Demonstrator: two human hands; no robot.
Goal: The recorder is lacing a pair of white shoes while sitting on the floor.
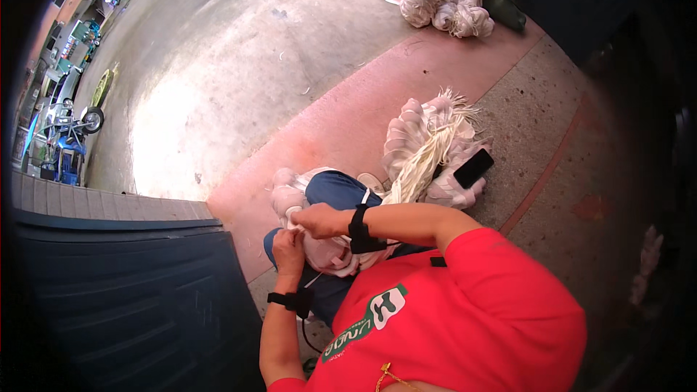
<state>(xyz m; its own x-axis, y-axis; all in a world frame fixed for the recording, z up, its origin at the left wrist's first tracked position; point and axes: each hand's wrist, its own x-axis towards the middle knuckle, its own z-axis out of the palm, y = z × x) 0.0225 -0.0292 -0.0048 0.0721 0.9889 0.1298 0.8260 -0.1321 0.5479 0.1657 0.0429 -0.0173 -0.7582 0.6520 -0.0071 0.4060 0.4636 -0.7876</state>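
Note:
Over my lap my two hands come together, fingers nearly touching. My right hand (321, 221) is closed, with a bit of white material showing at its fingertips. My left hand (288, 251) pinches just below it; what lies between its fingers is too small to make out. Under and around them are pale pink, cup-shaped fabric pieces (330, 252), partly hidden by my hands and knees. More such pieces show in a clump (284, 196) beyond my hands. To the right lies a stacked bundle of pale pieces (406, 134), with a hank of cream-white strips (428, 156) across it.
A black phone (473, 168) rests on the bundle's right side. Farther off are white tied bundles (443, 3) and a dark green sack (502, 9). A dark blue metal door (131, 283) stands close on the left. Motorbikes (69, 127) are parked across the concrete yard (239, 65).

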